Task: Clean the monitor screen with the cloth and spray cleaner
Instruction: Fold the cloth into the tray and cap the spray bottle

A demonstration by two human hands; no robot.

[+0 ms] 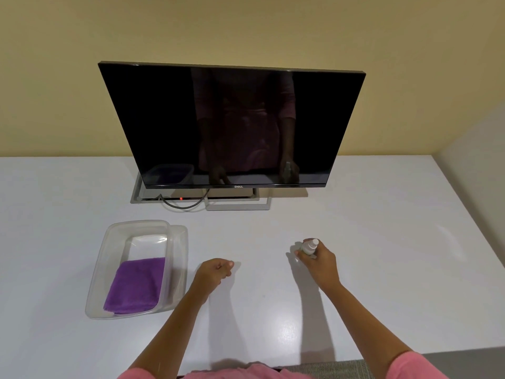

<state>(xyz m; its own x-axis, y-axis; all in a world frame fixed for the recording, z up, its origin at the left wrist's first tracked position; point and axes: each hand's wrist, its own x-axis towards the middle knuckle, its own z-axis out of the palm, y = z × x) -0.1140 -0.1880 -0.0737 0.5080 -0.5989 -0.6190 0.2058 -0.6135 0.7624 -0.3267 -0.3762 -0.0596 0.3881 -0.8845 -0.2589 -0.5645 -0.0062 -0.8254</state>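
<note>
A black monitor stands at the back of the white table, its dark screen tilted and switched off. A folded purple cloth lies in a clear plastic tray at the front left. My right hand grips a small white spray bottle just above the table, right of centre, nozzle pointing up. My left hand hovers between the tray and the bottle with its fingers curled and nothing in it.
The monitor's grey stand and a dark cable sit under the screen, beside a cable box with a red light. A clear lid lies under the tray's right side. The table's right edge meets a wall.
</note>
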